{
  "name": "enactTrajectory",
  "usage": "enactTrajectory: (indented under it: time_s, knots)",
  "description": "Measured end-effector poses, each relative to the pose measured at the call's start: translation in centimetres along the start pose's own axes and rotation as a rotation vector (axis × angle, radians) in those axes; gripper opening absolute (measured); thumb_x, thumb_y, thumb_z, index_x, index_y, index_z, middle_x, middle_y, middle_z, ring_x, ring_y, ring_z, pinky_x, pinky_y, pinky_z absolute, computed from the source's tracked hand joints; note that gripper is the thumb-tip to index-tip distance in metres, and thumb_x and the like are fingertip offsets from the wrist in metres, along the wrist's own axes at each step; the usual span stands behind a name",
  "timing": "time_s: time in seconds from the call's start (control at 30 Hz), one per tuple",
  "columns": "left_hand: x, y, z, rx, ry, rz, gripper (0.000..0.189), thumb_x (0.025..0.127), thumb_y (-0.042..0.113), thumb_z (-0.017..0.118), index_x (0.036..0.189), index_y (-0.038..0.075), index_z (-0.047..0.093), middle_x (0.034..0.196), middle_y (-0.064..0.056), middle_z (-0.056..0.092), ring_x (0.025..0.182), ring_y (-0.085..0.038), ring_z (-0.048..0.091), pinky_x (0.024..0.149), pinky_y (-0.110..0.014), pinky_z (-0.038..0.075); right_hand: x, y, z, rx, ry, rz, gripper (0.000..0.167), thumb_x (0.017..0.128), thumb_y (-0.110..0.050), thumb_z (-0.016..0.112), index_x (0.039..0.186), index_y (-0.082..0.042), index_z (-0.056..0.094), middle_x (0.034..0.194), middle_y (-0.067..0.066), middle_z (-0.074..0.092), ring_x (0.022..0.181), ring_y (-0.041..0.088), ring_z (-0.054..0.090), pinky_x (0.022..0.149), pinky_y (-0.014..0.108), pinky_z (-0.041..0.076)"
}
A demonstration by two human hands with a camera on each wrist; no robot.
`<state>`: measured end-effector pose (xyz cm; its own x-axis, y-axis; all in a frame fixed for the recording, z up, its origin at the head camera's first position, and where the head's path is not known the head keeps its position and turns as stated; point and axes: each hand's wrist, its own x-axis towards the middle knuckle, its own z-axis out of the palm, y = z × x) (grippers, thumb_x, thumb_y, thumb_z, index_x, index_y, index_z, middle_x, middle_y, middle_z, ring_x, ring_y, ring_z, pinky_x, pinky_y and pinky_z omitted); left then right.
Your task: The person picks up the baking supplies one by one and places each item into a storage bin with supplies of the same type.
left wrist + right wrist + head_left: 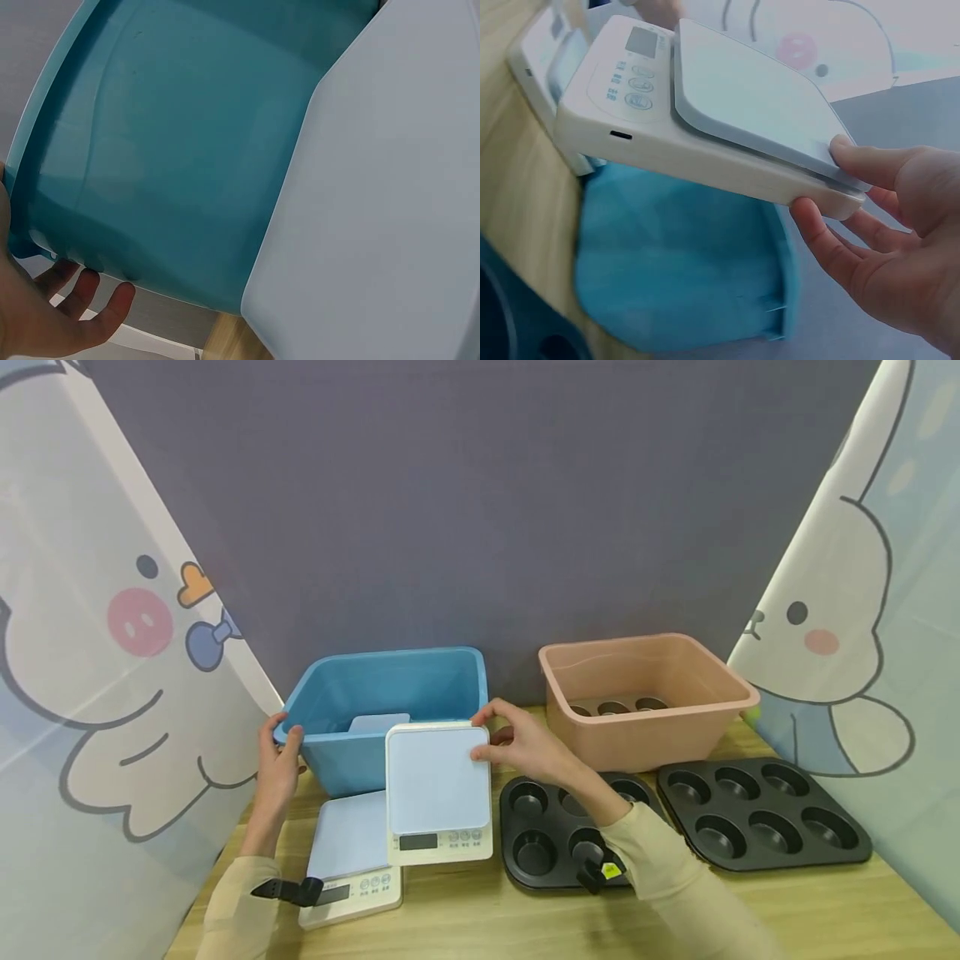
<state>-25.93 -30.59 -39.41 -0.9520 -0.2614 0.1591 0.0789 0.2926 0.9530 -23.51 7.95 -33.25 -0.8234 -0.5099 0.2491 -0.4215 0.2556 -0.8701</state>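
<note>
My right hand (525, 745) pinches a white kitchen scale (440, 785) by its upper right edge, thumb on the pale platform and fingers beneath, as the right wrist view shows. The scale is held up, tilted, in front of the blue plastic bin (330, 768), its display toward me. My left hand (279, 764) grips the bin's front left corner at the rim. Inside the bin, part of a pale flat platform (378, 722) shows; the rest is hidden by the front wall. A second kitchen scale (352, 893) lies on the table, partly behind the held one.
At the right stands a pink bin (637, 739) with a muffin pan (600, 702) inside. Two dark muffin pans (551, 881) (761, 814) lie on the wooden table (465, 918) before it; my right forearm crosses the nearer one. A grey backdrop (480, 527) rises behind.
</note>
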Motion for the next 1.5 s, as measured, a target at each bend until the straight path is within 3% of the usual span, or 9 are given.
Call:
enactTrajectory:
  time_s: [0.23, 0.47, 0.73, 0.9, 1.17, 1.5]
  knots:
    - [0.4, -1.0, -0.2, 0.004, 0.015, 0.021, 0.06, 0.107, 0.044, 0.032, 0.158, 0.024, 0.008, 0.165, -0.017, 0.01, 0.139, -0.041, 0.029, 0.1, -0.058, 0.035, 1.5, -2.4, -1.1, -0.052, 0.039, -0.035, 0.037, 0.087, -0.012, 0.077, 0.118, -0.011, 0.056, 0.119, 0.012, 0.061, 0.094, 0.026, 0.07, 0.072, 0.034, 0.058]
    - [0.4, -1.2, -0.5, 0.009, 0.03, 0.017, 0.06, 0.107, 0.043, 0.032, 0.158, 0.022, 0.01, 0.163, -0.018, 0.013, 0.135, -0.04, 0.033, 0.092, -0.052, 0.039, 2.9, -4.0, -1.4, -0.08, 0.063, -0.028, 0.036, 0.087, -0.017, 0.077, 0.118, -0.014, 0.058, 0.118, 0.005, 0.062, 0.085, 0.015, 0.071, 0.074, 0.038, 0.058]
    - [0.0, -1.0, -0.4, -0.006, 0.037, 0.011, 0.061, 0.107, 0.043, 0.034, 0.158, 0.022, 0.01, 0.163, -0.019, 0.014, 0.137, -0.04, 0.032, 0.096, -0.054, 0.039, 4.7, -5.3, -2.0, -0.028, 0.091, -0.091, 0.035, 0.09, -0.017, 0.075, 0.12, -0.014, 0.058, 0.119, 0.009, 0.062, 0.087, 0.019, 0.072, 0.077, 0.05, 0.058]
    - [-0.5, -1.0, -0.3, 0.01, 0.053, 0.031, 0.061, 0.106, 0.044, 0.034, 0.158, 0.022, 0.012, 0.162, -0.019, 0.017, 0.134, -0.038, 0.035, 0.091, -0.049, 0.041, 6.0, -6.2, -2.3, -0.009, 0.125, -0.132, 0.036, 0.09, -0.014, 0.075, 0.121, -0.01, 0.058, 0.121, 0.009, 0.061, 0.091, 0.023, 0.073, 0.08, 0.052, 0.058]
    - [-1.1, -0.8, 0.4, 0.001, 0.061, 0.042, 0.061, 0.106, 0.046, 0.036, 0.157, 0.022, 0.014, 0.161, -0.019, 0.019, 0.132, -0.037, 0.036, 0.089, -0.048, 0.042, 7.8, -7.4, -3.0, -0.02, 0.192, -0.146, 0.036, 0.09, -0.014, 0.074, 0.122, -0.009, 0.058, 0.123, 0.007, 0.06, 0.094, 0.023, 0.073, 0.076, 0.037, 0.06]
    - [-1.6, -0.6, 1.0, -0.007, 0.071, 0.038, 0.062, 0.105, 0.048, 0.036, 0.157, 0.021, 0.015, 0.162, -0.019, 0.018, 0.136, -0.041, 0.035, 0.097, -0.058, 0.038, 10.3, -7.5, -2.5, -0.008, 0.273, -0.16, 0.035, 0.09, -0.012, 0.074, 0.121, -0.008, 0.059, 0.125, 0.009, 0.059, 0.094, 0.026, 0.073, 0.077, 0.037, 0.06]
